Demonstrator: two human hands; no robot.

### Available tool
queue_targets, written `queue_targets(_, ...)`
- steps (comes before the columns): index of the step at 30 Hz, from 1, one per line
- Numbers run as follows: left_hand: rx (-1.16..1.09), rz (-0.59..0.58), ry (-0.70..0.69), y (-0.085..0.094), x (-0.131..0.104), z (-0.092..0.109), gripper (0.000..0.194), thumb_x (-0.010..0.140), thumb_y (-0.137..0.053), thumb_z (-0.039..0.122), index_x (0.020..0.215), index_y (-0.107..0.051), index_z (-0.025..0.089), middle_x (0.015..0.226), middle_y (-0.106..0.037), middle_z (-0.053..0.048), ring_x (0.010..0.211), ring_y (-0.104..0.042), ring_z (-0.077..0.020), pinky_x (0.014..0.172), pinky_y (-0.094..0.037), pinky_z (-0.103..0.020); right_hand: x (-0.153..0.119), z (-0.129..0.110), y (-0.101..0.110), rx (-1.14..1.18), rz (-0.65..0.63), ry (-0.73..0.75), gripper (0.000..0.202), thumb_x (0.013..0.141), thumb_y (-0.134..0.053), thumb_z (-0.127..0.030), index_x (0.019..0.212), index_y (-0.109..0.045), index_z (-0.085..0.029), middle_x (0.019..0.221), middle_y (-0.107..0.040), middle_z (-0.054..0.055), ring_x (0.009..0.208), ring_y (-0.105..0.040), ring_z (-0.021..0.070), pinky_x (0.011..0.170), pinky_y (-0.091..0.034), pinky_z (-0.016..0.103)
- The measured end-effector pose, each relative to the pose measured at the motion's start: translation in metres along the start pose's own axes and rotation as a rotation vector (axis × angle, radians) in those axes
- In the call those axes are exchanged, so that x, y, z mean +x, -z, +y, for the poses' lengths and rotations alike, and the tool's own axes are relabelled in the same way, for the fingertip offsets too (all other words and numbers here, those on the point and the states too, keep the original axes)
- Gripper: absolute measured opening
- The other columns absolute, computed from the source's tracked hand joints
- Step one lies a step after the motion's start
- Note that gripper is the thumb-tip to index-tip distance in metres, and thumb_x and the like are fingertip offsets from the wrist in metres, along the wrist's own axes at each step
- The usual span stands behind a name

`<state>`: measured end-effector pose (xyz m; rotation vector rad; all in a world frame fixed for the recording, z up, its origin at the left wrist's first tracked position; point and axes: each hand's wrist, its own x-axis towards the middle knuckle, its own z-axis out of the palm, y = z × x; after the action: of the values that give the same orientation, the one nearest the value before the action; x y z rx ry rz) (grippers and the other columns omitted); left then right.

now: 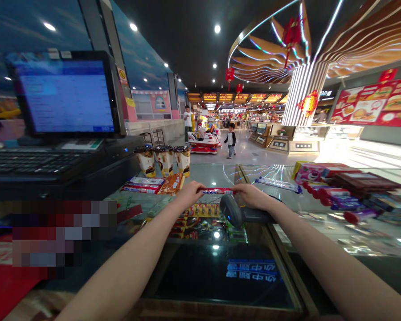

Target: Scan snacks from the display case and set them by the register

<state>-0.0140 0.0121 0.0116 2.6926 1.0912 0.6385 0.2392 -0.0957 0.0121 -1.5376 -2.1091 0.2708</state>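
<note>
A red roll of Mentos (216, 191) is stretched level between my two hands, just over the glass counter (200, 174). My left hand (191, 195) pinches its left end, and my right hand (252, 196) grips the right end. Below my right hand and wrist lies a dark handheld barcode scanner (234, 211), its handle partly covered by the forearm. To the left of my left hand are an orange-brown snack packet (171, 183) and another Mentos pack (140, 189). Beyond my right hand lies a blue-and-white wrapped bar (278, 184).
Several lidded cups (165, 159) stand near the counter's far edge. A monitor (67, 96) and keyboard (36, 162) take up the left. Boxes and purple-wrapped sweets (344, 198) are piled at right. Two people are out in the hall beyond, near a ride-on car (203, 141).
</note>
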Motion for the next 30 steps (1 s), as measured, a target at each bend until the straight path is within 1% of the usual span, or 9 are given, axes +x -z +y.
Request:
queue_targets(3,-0.021,-0.001,-0.029,-0.003,0.0,0.005,0.03,0.079,-0.064,0.023,0.109,-0.07,0.021,0.109,-0.068,-0.009,0.102,-0.063,-0.0237,0.094,-0.047,-0.035,-0.001,0.0,0.0,-0.007,-0.007,-0.003,0.05,0.08,-0.038,-0.002,0.113,-0.071,-0.02,0.113,-0.072,0.004,0.106,-0.064,0.0207,0.092,-0.046,0.029)
queue_targets(6,-0.02,-0.002,-0.082,-0.008,0.001,0.012,0.036,0.081,-0.063,0.018,0.116,-0.066,0.024,0.115,-0.067,-0.007,0.107,-0.061,-0.0229,0.096,-0.045,-0.035,-0.001,0.0,-0.001,0.002,-0.007,-0.006,0.047,0.083,-0.039,-0.004,0.114,-0.071,-0.02,0.114,-0.071,0.004,0.107,-0.064,0.0214,0.093,-0.046,0.031)
queue_targets(10,0.005,0.006,-0.103,-0.01,0.002,0.017,0.032,0.084,-0.059,0.015,0.113,-0.067,0.025,0.111,-0.068,-0.006,0.106,-0.062,-0.0223,0.095,-0.045,-0.036,-0.004,-0.001,0.004,0.015,0.038,-0.038,0.04,0.088,-0.043,-0.011,0.118,-0.068,-0.02,0.12,-0.069,0.007,0.111,-0.062,0.0228,0.097,-0.045,0.034)
queue_targets(13,0.016,0.006,-0.079,-0.01,0.002,0.017,0.029,0.085,-0.058,0.016,0.111,-0.068,0.025,0.108,-0.069,-0.005,0.103,-0.062,-0.0217,0.094,-0.046,-0.035,-0.012,-0.007,0.017,0.024,0.074,-0.069,0.034,0.091,-0.047,-0.02,0.118,-0.068,-0.02,0.121,-0.068,0.008,0.111,-0.062,0.0239,0.099,-0.045,0.037)
queue_targets(17,0.015,0.018,-0.041,-0.008,0.001,0.013,0.029,0.085,-0.057,0.016,0.11,-0.069,0.024,0.108,-0.069,-0.006,0.102,-0.062,-0.0211,0.093,-0.046,-0.033,-0.029,-0.021,0.038,0.113,-0.058,-0.035,0.031,0.093,-0.049,-0.037,0.109,-0.071,-0.024,0.109,-0.072,0.004,0.098,-0.065,0.0223,0.09,-0.049,0.035)
queue_targets(20,0.013,0.039,-0.023,-0.007,0.001,0.01,0.027,0.085,-0.056,0.015,0.108,-0.069,0.023,0.105,-0.069,-0.007,0.101,-0.062,-0.0208,0.092,-0.046,-0.033,-0.04,-0.028,0.049,0.209,-0.162,-0.077,0.034,0.088,-0.056,-0.045,0.111,-0.07,-0.025,0.105,-0.072,0.004,0.094,-0.066,0.0214,0.085,-0.05,0.033)
queue_targets(23,0.026,0.047,-0.019,-0.008,0.001,0.007,0.026,0.086,-0.055,0.016,0.108,-0.069,0.021,0.104,-0.068,-0.007,0.102,-0.061,-0.0207,0.092,-0.045,-0.033,-0.048,-0.031,0.053,0.243,-0.234,-0.111,0.046,0.078,-0.067,-0.048,0.118,-0.065,-0.024,0.109,-0.07,0.005,0.096,-0.065,0.0211,0.084,-0.05,0.031)
queue_targets(27,0.026,0.059,0.002,-0.007,0.001,0.004,0.026,0.087,-0.054,0.016,0.108,-0.068,0.021,0.104,-0.067,-0.008,0.101,-0.061,-0.0213,0.092,-0.045,-0.033,-0.053,-0.031,0.049,0.171,-0.306,-0.097,0.065,0.063,-0.079,-0.041,0.122,-0.06,-0.024,0.108,-0.068,0.005,0.096,-0.064,0.0203,0.081,-0.049,0.029)
queue_targets(30,0.015,0.077,0.009,-0.005,0.001,0.002,0.026,0.087,-0.053,0.016,0.109,-0.068,0.019,0.102,-0.066,-0.009,0.098,-0.061,-0.0223,0.089,-0.046,-0.034,-0.054,-0.033,0.043,0.135,-0.328,-0.113,0.063,0.06,-0.08,-0.033,0.118,-0.059,-0.022,0.104,-0.066,0.004,0.091,-0.063,0.019,0.077,-0.048,0.027)
